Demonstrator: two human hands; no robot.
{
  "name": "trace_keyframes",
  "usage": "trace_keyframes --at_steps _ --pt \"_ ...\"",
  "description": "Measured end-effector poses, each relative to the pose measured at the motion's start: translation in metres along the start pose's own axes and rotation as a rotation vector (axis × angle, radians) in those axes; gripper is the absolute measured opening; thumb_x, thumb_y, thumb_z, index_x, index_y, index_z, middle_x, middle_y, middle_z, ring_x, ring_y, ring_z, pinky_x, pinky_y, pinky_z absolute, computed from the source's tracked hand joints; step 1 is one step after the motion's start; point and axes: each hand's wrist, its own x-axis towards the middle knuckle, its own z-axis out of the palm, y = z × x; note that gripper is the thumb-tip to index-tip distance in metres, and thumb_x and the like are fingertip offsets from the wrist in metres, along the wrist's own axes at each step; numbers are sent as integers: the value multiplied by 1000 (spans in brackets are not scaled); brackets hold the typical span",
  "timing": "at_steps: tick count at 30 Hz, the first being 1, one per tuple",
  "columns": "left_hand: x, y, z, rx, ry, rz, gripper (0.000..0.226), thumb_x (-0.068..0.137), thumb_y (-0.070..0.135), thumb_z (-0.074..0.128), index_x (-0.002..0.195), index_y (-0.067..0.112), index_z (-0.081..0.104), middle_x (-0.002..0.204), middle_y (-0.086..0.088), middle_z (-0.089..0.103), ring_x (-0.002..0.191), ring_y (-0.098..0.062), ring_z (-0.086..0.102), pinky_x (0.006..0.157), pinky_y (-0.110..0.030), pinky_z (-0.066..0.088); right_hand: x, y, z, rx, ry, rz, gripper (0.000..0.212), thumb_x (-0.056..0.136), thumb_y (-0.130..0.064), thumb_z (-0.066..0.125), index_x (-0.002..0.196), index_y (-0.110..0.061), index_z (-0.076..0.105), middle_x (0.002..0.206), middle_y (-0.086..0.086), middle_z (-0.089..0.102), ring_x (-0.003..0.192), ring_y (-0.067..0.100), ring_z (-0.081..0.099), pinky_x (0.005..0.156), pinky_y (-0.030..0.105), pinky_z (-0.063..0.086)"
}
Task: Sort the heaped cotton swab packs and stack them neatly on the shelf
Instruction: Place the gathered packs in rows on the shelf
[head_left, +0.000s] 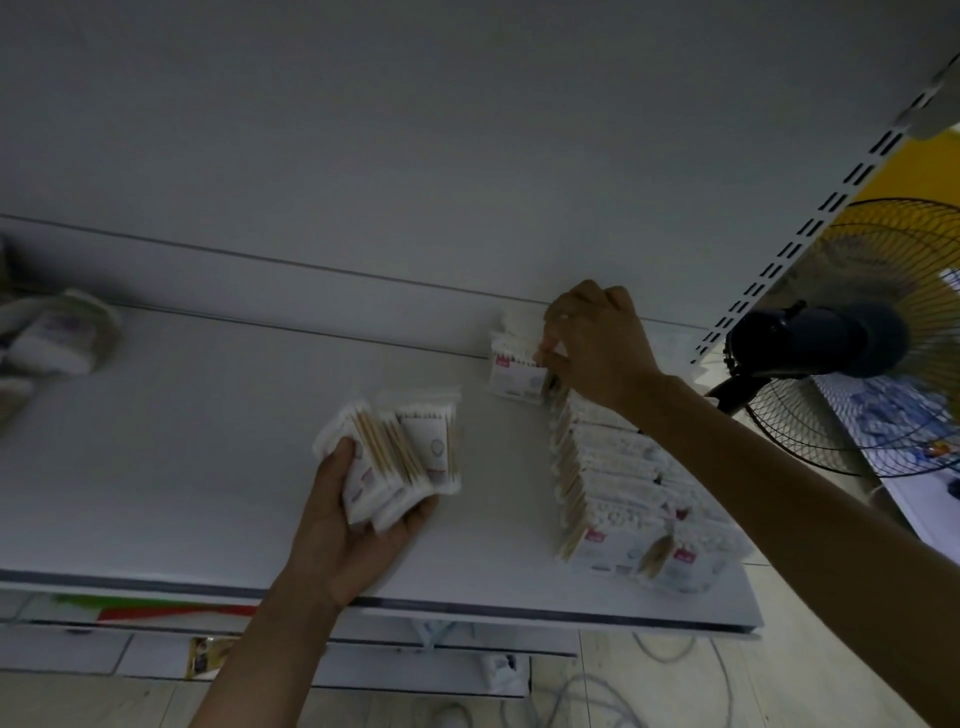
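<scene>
Left hand (358, 525) grips a fanned bundle of cotton swab packs (400, 457) from below, fingers curled round its lower end. Right hand (597, 343) pinches 1 upright pack (517, 371) at its side edge, just beyond the stacked row (613, 483) that runs under its wrist along the shelf (208, 441). Packs judged light, slick and crushable: clamp the flat faces; fanned ones may slide.

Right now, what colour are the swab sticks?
Tan, like wood; head view, packs in the left hand.
</scene>
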Motion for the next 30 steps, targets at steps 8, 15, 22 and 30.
trace_keyframes --at_steps 8,15,22,30 --pt "-4 -4 4 103 -53 23 76 34 34 100 103 13 76 120 -15 66 106 -31 66 71 -47 58 -17 -72 -43 697 -301 109 53 82 -65 48 97 -21 72 93 -1 71 84 15 66 79 34 52" --pt "-1 -5 6 -32 -321 -85 45 85 16 73 118 -12 60 124 -32 57 118 -37 56 99 -43 46 -23 -85 -47 989 -484 154 31 79 -32 75 95 -6 70 84 4 72 75 14 69 72 25 53" --pt "-2 -3 4 209 -32 35 81 23 33 100 97 11 77 111 -14 70 96 -25 70 67 -37 59 -17 -37 -48 629 -327 228 28 80 -20 71 107 -15 64 106 2 66 97 18 61 82 29 48" --pt "-1 -6 -1 101 8 27 76 20 26 101 91 14 79 110 -10 71 94 -24 71 67 -43 59 -11 -29 -17 13 -240 76 32 90 -38 55 117 -21 58 117 2 56 111 22 47 92 33 26"
